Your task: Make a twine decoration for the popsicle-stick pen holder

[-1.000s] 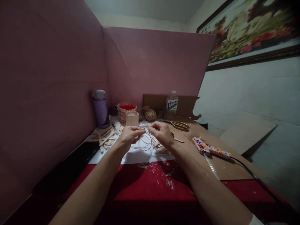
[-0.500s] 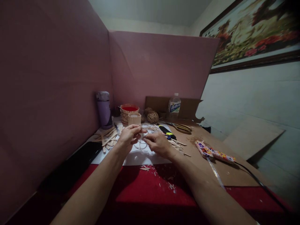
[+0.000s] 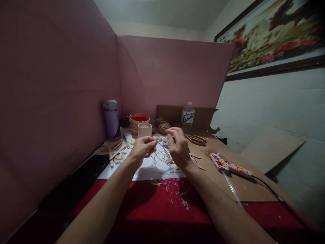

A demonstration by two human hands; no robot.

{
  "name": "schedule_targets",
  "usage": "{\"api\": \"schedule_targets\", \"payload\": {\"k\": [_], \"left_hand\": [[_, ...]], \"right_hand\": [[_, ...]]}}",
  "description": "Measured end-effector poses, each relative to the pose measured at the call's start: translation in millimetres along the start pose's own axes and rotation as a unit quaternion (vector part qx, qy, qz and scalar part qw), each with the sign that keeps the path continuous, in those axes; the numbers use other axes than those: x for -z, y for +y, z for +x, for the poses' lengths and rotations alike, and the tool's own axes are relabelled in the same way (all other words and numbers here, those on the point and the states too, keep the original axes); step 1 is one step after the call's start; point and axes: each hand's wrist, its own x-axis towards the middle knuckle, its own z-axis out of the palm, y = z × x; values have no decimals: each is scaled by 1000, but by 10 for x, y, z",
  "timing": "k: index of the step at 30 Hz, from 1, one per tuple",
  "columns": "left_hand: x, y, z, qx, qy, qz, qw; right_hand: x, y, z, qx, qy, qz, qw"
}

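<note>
The left hand [image 3: 142, 148] had its fingers pinched shut on one end of a thin piece of twine [image 3: 160, 139], and the twine ran from those fingertips across to the right hand [image 3: 179, 147]. The right hand's fingers were bent and partly spread around the other end, but it was too dark and small to tell if they truly gripped it. More loose twine [image 3: 162, 156] hung down in loops just under both sets of fingers, onto the white paper [image 3: 144, 169]. The twine looked thin and slippery, so it could have slid out of the left pinch if the right hand pulled hard. The hanging loops could have tangled together or caught on the wood sticks [image 3: 115, 149] lying just past the left fingers. A small stick cup [image 3: 145, 129] stood right behind the fingers, and a quick tug could have knocked it over. The glue gun [image 3: 230, 165] lay well off to the side of the right fingers, and a swinging loop or sleeve could have brushed it. Past the right fingertips stood a water bottle [image 3: 187, 116] with a blue and white label, but the writing on it was too blurry to read. No other words could be read.
</note>
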Motion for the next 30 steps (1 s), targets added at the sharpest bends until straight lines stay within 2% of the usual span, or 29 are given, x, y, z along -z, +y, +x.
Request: {"api": "schedule_targets", "payload": {"k": [2, 4, 6, 7, 16, 24, 30], "left_hand": [[-4, -11, -4, -5, -16, 12, 1000], [-3, -25, 0, -9, -19, 16, 1000], [0, -33, 5, -11, -16, 23, 1000], [1, -35, 6, -11, -14, 29, 999], [-27, 2, -7, -22, 2, 96, 995], [-13, -12, 1, -57, -29, 104, 993], [-13, -24, 13, -40, -5, 105, 994]], "right_hand": [[-74, -36, -45, -37, -96, 100, 990], [-122, -24, -71, -122, -189, 193, 955], [-135, 7, -74, -189, -249, 254, 916], [-129, 20, -69, -205, -259, 264, 906], [-63, 54, 0, -173, -227, 171, 943], [-49, 26, -24, -214, -242, 240, 916], [-56, 28, -8, -219, -247, 236, 914]]}}
